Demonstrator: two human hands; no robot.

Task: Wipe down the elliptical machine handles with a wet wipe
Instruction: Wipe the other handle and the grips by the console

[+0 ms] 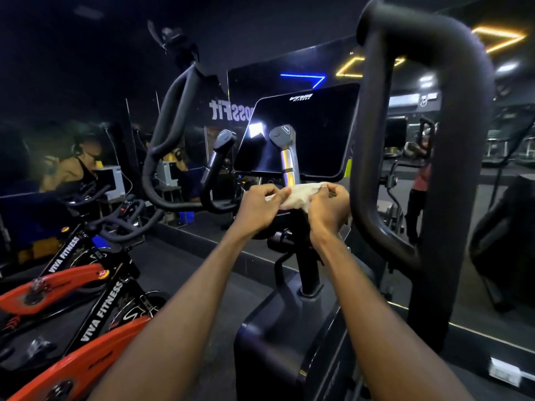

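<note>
Two sets of fingertips pinched the wet wipe [301,193], the left hand [260,205] at one edge and the right hand [328,208] at the other, stretching it just below the console screen [301,131]. Judging by that, the wiping looked not yet begun: neither the big right handle [428,117] nor the left handle [170,117], both flanking the screen, was touched. Left of the screen stood red spin bikes [66,287] on dark flooring, mirrors behind.
</note>
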